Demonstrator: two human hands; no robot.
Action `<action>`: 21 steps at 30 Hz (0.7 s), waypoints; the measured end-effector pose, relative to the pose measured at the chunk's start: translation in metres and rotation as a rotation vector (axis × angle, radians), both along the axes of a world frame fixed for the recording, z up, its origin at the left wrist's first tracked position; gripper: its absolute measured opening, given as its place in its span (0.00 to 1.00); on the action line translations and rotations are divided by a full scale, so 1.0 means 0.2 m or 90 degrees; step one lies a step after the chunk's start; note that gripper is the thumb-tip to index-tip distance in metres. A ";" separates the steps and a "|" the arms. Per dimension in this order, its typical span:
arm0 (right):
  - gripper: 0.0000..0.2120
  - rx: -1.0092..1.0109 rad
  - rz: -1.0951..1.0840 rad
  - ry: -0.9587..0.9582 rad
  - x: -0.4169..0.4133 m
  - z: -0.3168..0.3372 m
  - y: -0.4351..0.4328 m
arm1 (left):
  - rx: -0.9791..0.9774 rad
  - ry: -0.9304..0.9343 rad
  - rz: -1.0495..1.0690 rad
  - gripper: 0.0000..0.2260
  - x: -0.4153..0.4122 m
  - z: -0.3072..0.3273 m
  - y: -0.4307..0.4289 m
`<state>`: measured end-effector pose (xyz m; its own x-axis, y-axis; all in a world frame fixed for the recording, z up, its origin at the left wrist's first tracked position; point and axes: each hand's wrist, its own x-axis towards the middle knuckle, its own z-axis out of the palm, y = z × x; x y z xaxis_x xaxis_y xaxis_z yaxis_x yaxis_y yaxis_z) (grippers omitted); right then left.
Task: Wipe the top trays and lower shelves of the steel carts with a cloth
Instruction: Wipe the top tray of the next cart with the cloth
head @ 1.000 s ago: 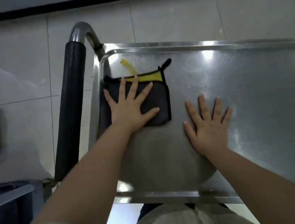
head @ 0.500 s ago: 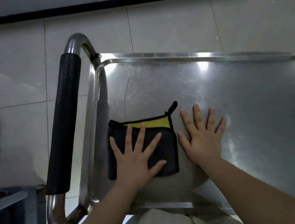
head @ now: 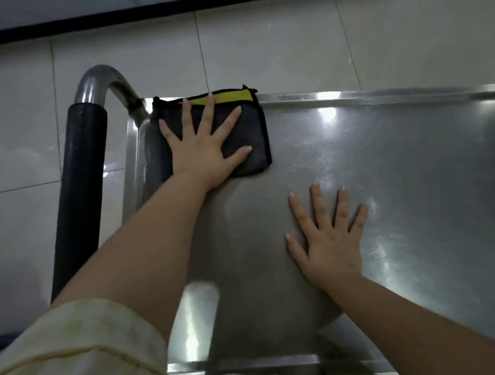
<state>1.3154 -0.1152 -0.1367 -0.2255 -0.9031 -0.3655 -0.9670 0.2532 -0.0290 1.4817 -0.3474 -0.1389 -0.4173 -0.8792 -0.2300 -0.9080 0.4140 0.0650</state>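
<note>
Cloth [head: 255,134] overlaps the far rim of the tray [head: 355,95] under the flat left hand [head: 204,153], fingers splayed; a hard push could drop it overboard. Right hand [head: 328,240] braces, fingers apart.

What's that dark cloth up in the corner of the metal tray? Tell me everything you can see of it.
The cloth is a dark, soft-looking rectangle with a yellow band along its far edge and a small dark tab at one far corner. It lies flat in the far left corner of the steel tray, and its far edge seems to ride up onto the rim. The left hand presses on it with fingers spread flat.
</note>
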 end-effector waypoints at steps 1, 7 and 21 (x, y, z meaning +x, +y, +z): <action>0.33 -0.001 0.000 -0.001 0.00 0.00 0.00 | 0.002 0.009 -0.014 0.33 -0.08 0.00 0.00; 0.34 -0.024 -0.007 -0.001 -0.01 -0.01 0.00 | 0.015 0.028 -0.073 0.32 -0.45 0.03 0.08; 0.34 -0.056 -0.014 -0.021 -0.01 -0.03 0.00 | 0.005 -0.015 0.066 0.32 0.24 0.04 0.26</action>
